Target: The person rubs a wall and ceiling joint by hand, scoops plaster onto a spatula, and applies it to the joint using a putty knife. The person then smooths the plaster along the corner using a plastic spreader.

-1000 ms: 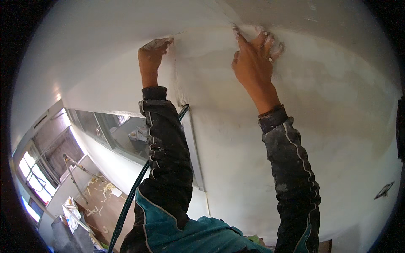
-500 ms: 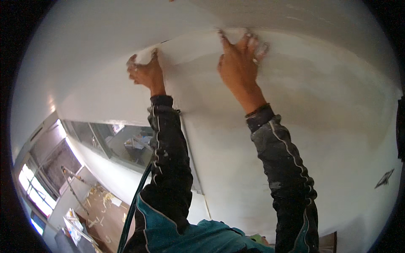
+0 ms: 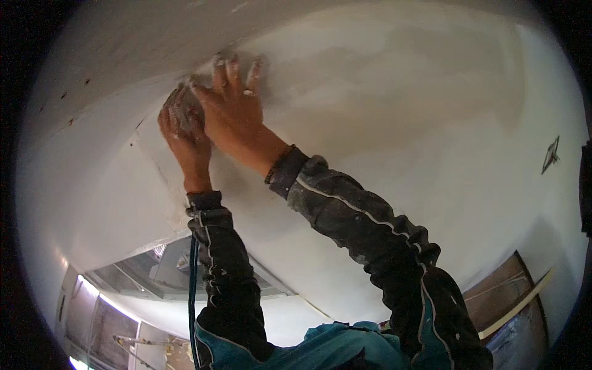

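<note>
Both of your hands are raised high against the wall, close together just under the seam [image 3: 229, 48] where the wall [image 3: 370, 191] meets the ceiling [image 3: 160, 40]; that seam runs slantwise across the upper part of your view, right by your fingertips. Your right hand [image 3: 233, 114] has its fingers spread wide, pointing up toward the seam, back of the hand toward you, with nothing seen in its grasp. Your left hand [image 3: 184, 126] sits just to its left and overlaps it in view; its fingers are bunched narrow, and you cannot tell from here whether they pinch anything. Whitish residue coats the fingers of both. To the right of them, a broad tan-grey patch [image 3: 382, 120] spreads over the paler wall, and a short dark crack [image 3: 141, 122] shows to the left of your left hand. Your dark sleeves [image 3: 354, 216] carry pale piping and whitish specks. Beside your left forearm hangs a dark cable [image 3: 193, 290], with a long window [image 3: 139, 274] behind it. Far off to the right, a small fixture [image 3: 550, 155] sits on the wall, and below it a pale strip [image 3: 518, 306] slants across a brown opening.
</note>
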`<state>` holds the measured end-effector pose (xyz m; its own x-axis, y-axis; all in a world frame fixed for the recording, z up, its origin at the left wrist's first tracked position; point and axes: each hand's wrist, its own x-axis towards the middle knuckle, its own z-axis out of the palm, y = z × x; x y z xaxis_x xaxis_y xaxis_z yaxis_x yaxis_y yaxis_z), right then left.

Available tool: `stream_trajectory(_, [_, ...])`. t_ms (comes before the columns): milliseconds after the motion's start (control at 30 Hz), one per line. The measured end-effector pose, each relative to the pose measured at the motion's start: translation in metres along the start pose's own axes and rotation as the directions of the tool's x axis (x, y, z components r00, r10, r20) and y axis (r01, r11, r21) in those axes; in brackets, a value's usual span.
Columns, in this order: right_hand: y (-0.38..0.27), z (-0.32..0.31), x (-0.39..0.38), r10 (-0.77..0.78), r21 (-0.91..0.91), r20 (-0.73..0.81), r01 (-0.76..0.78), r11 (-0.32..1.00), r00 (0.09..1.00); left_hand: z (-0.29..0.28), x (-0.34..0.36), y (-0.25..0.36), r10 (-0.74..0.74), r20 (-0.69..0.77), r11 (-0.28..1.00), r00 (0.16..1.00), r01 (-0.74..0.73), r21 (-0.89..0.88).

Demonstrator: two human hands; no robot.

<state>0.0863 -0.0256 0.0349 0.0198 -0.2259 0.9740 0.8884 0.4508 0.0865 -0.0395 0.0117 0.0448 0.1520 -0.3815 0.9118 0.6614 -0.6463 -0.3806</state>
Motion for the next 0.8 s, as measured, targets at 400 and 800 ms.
stream_trajectory(400, [0.012,-0.008,-0.004,-0.025,-0.025,0.031,0.026,0.999,0.999,0.007,0.005,0.014,0.061,0.074,0.954,0.995,-0.08,0.288])
stream_trajectory(800, [0.136,-0.096,0.003,-0.141,-0.299,0.012,0.138,0.944,0.99,0.011,0.004,0.02,0.013,0.048,0.952,0.999,-0.027,0.305])
